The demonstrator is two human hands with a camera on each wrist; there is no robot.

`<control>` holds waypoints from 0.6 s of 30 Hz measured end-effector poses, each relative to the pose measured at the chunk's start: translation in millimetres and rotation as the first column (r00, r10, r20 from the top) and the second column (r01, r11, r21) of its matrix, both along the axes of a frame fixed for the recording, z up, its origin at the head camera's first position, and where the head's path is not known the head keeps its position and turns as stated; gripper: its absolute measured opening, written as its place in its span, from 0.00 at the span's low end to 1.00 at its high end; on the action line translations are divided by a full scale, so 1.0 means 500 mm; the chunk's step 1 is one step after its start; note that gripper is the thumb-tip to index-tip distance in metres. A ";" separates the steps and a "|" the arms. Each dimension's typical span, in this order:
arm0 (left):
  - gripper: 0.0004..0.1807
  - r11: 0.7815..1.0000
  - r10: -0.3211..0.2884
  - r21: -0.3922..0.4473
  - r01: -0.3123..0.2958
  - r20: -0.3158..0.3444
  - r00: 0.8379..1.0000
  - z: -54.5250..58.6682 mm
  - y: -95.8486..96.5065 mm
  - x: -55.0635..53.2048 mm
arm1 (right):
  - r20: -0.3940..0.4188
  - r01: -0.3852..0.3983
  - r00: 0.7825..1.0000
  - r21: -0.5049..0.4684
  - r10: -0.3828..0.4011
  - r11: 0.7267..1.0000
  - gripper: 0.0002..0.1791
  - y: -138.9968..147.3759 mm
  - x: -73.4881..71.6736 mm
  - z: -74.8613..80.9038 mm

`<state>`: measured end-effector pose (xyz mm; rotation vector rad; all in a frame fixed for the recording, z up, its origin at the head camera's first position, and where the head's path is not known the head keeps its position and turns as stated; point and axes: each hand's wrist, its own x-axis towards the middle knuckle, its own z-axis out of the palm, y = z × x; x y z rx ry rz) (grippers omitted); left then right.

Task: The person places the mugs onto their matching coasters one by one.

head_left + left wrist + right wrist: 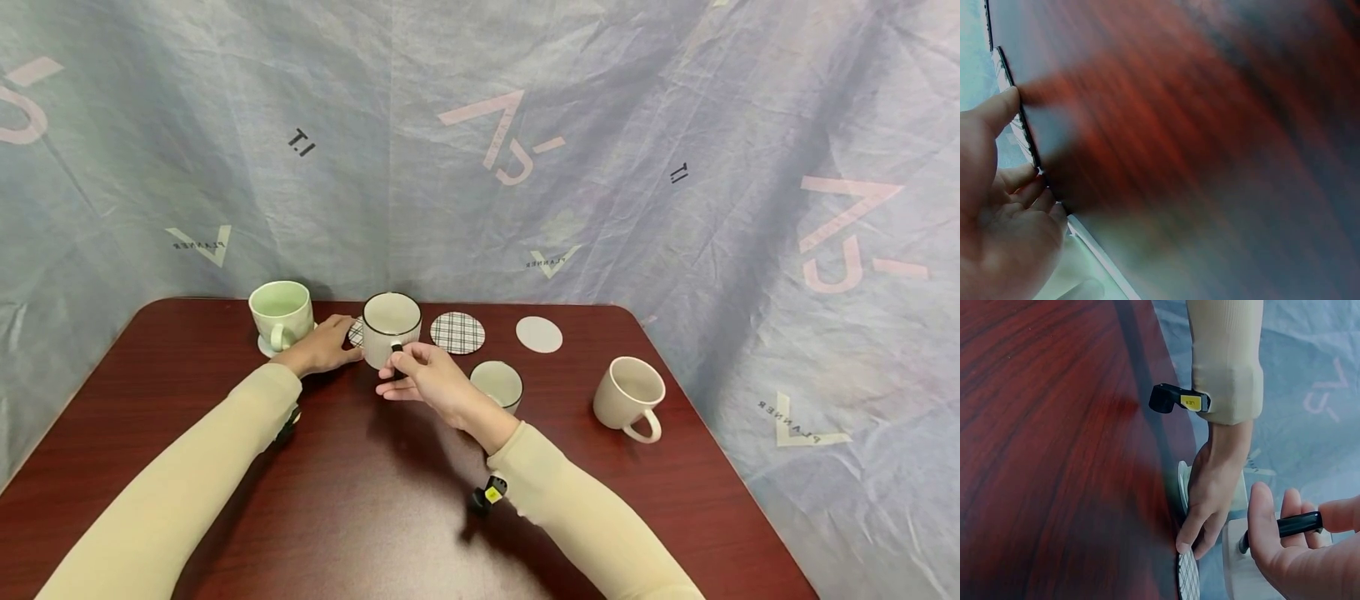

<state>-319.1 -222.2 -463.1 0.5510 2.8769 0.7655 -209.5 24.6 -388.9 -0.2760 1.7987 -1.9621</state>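
Four cups, pale insides showing: a green cup (281,317) on its white coaster (264,346), a small white cup (497,383) beyond your right wrist, a plain mug (627,394) rightward, and a black-rimmed mug (391,323). Your right hand (427,377) pinches its handle (397,347), raised near the checked coaster (356,333); your left hand (322,344), spread, touches that. Far table (345,500) edge close behind; wood between forearms.

cups (281,325) (382,337) (498,383) (626,392): 4 | coasters (264,347) (356,334) (457,333) (539,334): 4 | hands (322,346) (433,382): 2 | table (337,500): 1

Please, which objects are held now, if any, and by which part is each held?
The right hand holds the black-rimmed mug by its black handle. The left hand touches a plaid coaster at its edge; whether it grips it cannot be told.
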 end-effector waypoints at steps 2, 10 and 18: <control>0.42 1.000 0.003 0.000 -0.003 0.005 1.000 0.000 0.000 -0.001 | -0.004 0.005 1.000 0.005 -0.005 1.000 0.11 -0.003 -0.004 0.001; 0.42 1.000 0.002 0.009 -0.002 0.008 1.000 0.002 0.001 0.004 | -0.008 0.020 1.000 0.016 -0.019 1.000 0.11 -0.016 -0.027 0.000; 0.43 1.000 0.007 0.019 -0.007 0.014 1.000 0.004 -0.001 0.005 | -0.008 0.032 0.999 0.034 -0.031 0.999 0.11 -0.027 -0.049 0.002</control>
